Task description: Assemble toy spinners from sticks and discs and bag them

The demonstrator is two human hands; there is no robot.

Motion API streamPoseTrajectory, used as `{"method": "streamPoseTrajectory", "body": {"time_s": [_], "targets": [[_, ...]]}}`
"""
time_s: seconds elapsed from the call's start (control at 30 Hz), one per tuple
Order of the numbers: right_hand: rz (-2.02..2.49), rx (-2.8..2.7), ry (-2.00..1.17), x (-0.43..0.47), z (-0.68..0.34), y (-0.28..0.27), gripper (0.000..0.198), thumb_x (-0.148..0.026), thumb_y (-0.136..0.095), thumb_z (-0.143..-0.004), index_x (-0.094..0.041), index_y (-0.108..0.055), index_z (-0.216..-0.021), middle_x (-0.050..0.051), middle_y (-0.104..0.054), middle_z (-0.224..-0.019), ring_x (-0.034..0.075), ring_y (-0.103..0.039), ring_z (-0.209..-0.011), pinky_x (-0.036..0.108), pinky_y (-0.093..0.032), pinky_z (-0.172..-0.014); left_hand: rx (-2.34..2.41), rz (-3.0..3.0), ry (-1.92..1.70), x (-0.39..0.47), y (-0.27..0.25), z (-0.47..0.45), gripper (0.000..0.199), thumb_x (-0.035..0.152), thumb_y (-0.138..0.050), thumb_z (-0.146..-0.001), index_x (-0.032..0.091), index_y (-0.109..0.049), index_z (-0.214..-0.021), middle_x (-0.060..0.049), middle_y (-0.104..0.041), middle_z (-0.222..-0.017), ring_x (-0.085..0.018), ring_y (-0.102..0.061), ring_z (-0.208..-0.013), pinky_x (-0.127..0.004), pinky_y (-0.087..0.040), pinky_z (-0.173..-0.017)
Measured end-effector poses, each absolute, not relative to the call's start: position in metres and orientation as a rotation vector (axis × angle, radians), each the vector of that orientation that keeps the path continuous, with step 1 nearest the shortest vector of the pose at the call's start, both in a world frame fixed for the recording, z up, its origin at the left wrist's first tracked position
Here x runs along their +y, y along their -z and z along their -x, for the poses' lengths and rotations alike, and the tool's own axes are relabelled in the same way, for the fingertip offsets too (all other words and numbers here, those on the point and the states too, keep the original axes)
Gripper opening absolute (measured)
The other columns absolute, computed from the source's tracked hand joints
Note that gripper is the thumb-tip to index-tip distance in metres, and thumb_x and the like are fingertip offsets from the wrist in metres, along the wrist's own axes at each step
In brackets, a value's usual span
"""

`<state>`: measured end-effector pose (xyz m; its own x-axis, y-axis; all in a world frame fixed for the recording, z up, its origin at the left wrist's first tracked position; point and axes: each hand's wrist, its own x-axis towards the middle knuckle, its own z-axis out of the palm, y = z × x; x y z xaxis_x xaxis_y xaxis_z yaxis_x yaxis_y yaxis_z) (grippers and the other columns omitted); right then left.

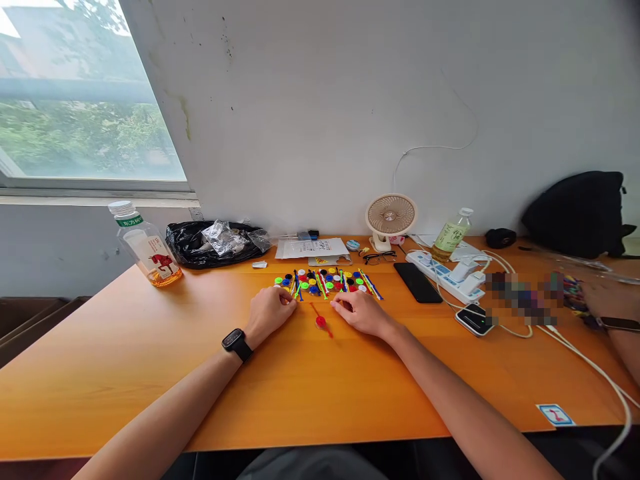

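l hand + r hand sat curled, couldn't tell if gripping, red disc-and-stick pc btwn them, near side of colored pcs; light fingertip pinch prob suited best.

I see red plastic stick-and-disc piece, lying apart on wooden tabletop, slanted, its near end toward right. Beyond it, small round discs: green, yellow, black, blue, red, white, placed in close clusters. Between clusters and at right end, thin multicoloured sticks, laid lengthwise in bunches.
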<state>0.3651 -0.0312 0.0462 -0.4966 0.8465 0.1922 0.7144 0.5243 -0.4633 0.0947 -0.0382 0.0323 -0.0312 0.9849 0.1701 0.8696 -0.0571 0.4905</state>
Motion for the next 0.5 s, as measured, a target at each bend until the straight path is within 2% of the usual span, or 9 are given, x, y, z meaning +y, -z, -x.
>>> {"method": "streamPoseTrajectory", "body": {"time_s": [0.2,0.5], "targets": [[1.291,-2.38,-0.444,-0.0318,-0.3648,-0.046,0.031,-0.037,-0.054,-0.104,-0.02,-0.074,-0.089,0.0,-0.065,-0.065,0.014,-0.053,-0.059,0.028,-0.027,-0.06,1.975,-2.016,-0.715,-0.0391,-0.0328,-0.0947,0.016,0.038,-0.067,-0.086,0.027,-0.078,-0.08,0.001,-0.073,-0.077,-0.02,-0.066,-0.071,-0.029,-0.033,-0.058],[1.311,-2.376,-0.435,-0.0315,-0.3654,-0.0459,0.032,-0.038,-0.054,-0.104,-0.019,-0.074,-0.088,0.002,-0.067,-0.068,0.015,-0.055,-0.06,0.028,-0.028,-0.059,1.988,-2.215,-0.67,-0.0422,-0.0319,-0.0908,0.022,0.042,-0.063,-0.092,0.027,-0.079,-0.09,-0.002,-0.076,-0.087,-0.022,-0.067,-0.076,-0.03,-0.031,-0.059]]}}
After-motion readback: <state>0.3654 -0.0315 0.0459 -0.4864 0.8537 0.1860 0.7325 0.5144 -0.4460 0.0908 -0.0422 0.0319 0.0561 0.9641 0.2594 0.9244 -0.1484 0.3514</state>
